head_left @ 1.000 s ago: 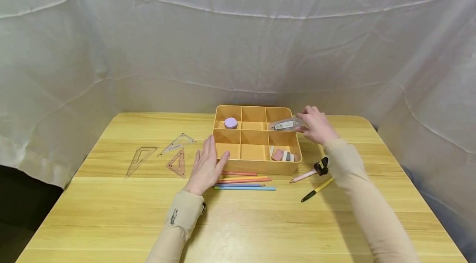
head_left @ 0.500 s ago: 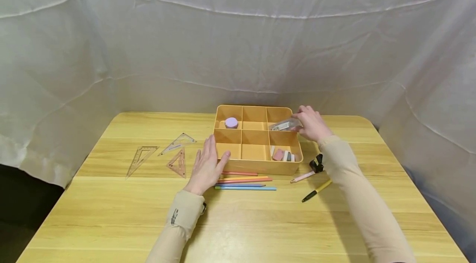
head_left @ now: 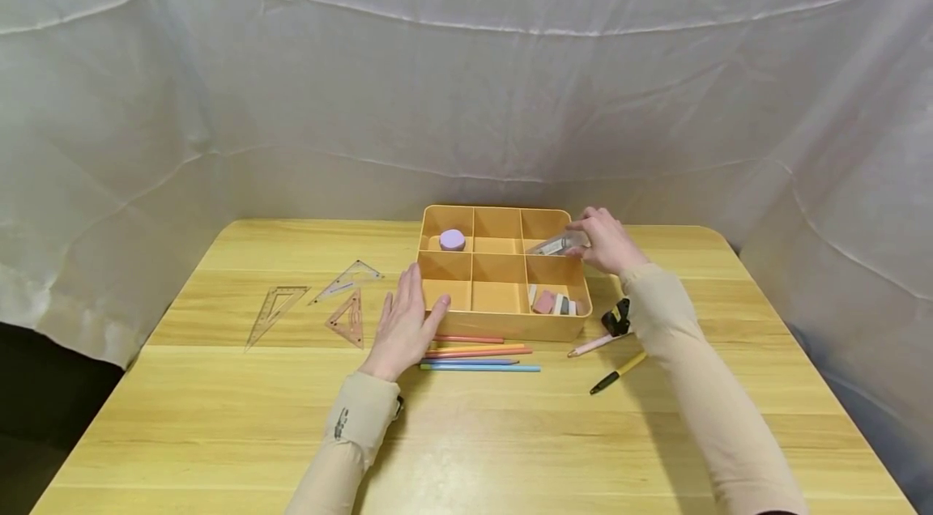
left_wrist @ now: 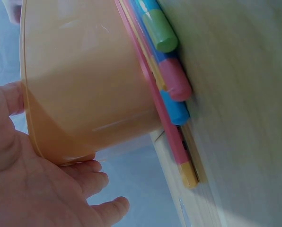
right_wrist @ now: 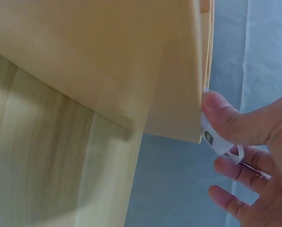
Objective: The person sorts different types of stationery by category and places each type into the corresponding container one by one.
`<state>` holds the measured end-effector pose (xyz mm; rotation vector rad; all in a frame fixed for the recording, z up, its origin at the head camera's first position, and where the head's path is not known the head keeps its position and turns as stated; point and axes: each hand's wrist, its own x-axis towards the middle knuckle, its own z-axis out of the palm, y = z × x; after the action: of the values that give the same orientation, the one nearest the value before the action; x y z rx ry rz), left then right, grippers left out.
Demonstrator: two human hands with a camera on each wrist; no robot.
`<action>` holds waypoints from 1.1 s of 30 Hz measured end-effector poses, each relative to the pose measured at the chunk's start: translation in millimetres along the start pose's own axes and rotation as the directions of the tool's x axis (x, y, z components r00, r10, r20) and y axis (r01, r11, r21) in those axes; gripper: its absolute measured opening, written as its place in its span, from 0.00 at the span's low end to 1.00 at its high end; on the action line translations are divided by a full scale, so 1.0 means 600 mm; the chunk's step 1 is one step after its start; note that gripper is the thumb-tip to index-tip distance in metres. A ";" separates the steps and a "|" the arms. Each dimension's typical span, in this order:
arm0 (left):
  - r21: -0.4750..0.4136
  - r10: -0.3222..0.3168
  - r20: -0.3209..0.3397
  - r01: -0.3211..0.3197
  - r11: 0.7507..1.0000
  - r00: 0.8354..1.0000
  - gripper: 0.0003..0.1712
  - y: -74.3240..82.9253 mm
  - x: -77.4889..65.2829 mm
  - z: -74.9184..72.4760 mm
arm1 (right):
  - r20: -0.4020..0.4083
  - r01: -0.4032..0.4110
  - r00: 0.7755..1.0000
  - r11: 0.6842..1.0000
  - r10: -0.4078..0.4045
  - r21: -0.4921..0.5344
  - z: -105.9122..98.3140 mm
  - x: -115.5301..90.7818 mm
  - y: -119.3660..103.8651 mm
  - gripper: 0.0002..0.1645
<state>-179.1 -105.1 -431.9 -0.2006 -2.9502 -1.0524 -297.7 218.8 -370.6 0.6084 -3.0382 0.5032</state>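
Note:
In the head view, my right hand (head_left: 607,241) pinches a clear plastic case (head_left: 560,244) with a pale label, its exact kind unclear. The case slants into the back right compartment of an orange six-compartment organizer box (head_left: 510,327). In the right wrist view, thumb and fingers hold the case (right_wrist: 216,138) at its loop-shaped end, beside the box's rim. My left hand (head_left: 404,326) rests against the box's front left corner, fingers extended along its side and thumb at the front; the left wrist view shows this hand (left_wrist: 46,184) at the corner.
A lilac round item (head_left: 452,240) sits back left; erasers (head_left: 545,303) lie front right in the box. Several colored pencils (head_left: 481,368) lie before it. Set squares (head_left: 346,321) are left; a black tape-measure-like item (head_left: 616,319), pink pencil (head_left: 594,346) and yellow pen (head_left: 618,373) lie right.
My right hand has shifted left, and the case has moved further into the back right compartment, tilting more. My left hand and the box have stayed in place.

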 end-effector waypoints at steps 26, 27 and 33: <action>-0.012 -0.003 0.008 0.003 1.000 1.000 0.49 -0.001 -0.002 -0.003 | -0.145 -0.122 0.972 0.920 0.187 0.372 0.024 -0.100 -0.019 0.37; -0.011 -0.004 0.008 0.004 1.000 1.000 0.49 -0.001 -0.002 -0.004 | -0.162 -0.130 0.965 0.911 0.208 0.392 0.028 -0.107 -0.021 0.35; -0.007 -0.004 0.008 0.004 1.000 1.000 0.49 -0.001 -0.003 -0.004 | -0.315 -0.153 0.903 0.904 0.291 0.398 0.065 -0.130 -0.033 0.19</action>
<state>-177.4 -107.3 -430.6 -0.1990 -2.9560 -1.0648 -215.8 218.6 -406.3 0.1270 -2.6756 1.0742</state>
